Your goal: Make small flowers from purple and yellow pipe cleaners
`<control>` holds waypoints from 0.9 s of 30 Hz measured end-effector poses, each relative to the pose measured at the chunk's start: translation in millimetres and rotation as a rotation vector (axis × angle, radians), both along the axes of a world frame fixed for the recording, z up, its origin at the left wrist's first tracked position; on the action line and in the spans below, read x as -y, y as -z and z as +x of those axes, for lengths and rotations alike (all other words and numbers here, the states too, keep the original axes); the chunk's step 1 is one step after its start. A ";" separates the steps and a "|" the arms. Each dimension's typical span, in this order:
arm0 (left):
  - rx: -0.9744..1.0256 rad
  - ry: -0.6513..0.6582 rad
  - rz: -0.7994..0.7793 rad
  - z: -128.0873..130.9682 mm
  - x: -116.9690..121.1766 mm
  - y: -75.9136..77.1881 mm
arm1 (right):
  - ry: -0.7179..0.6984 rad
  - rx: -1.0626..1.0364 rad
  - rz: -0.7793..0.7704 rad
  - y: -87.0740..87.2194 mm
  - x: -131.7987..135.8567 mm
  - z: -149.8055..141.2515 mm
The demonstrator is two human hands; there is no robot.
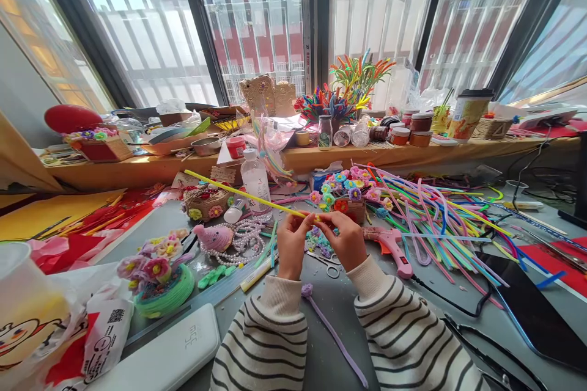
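Note:
A long yellow pipe cleaner [233, 189] slants up to the left from my fingers. My left hand [293, 241] pinches it near its lower right end. At that end my right hand [342, 238] also has its fingertips closed on it, close to the left fingers. Below the hands a purple pipe cleaner [334, 333] with a curled knob at its top lies on the table between my sleeves. Small scissors [332, 267] lie partly hidden behind my right wrist. To the right of that hand sits a pink hot glue gun [389, 244].
Loose coloured pipe cleaners [440, 226] spread over the right side, near a black phone [541, 305]. On the left stand a green pot of fuzzy flowers [165, 293], a white power bank [169, 348] and a clear bottle [254, 180]. Jars [420, 125] line the window ledge.

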State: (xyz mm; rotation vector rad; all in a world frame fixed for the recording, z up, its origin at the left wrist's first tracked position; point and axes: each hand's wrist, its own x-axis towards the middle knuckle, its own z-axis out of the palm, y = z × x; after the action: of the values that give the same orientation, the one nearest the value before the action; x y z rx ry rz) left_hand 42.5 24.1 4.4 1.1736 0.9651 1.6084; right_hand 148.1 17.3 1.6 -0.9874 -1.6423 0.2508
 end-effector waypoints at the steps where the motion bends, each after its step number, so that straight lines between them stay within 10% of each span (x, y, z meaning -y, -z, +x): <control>1: 0.001 0.000 -0.002 -0.4 -0.1 0.4 | 0.010 0.040 0.016 0.1 0.0 0.0; 27: -0.267 -0.064 -0.031 -5.7 -6.0 6.5 | 0.143 0.286 0.107 4.4 -2.4 1.7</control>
State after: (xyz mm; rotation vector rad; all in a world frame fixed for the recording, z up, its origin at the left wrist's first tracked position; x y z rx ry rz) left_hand 36.8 30.1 -2.1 1.3717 1.2038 1.5045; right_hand 149.8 19.7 -2.8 -1.0901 -1.8111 -0.0777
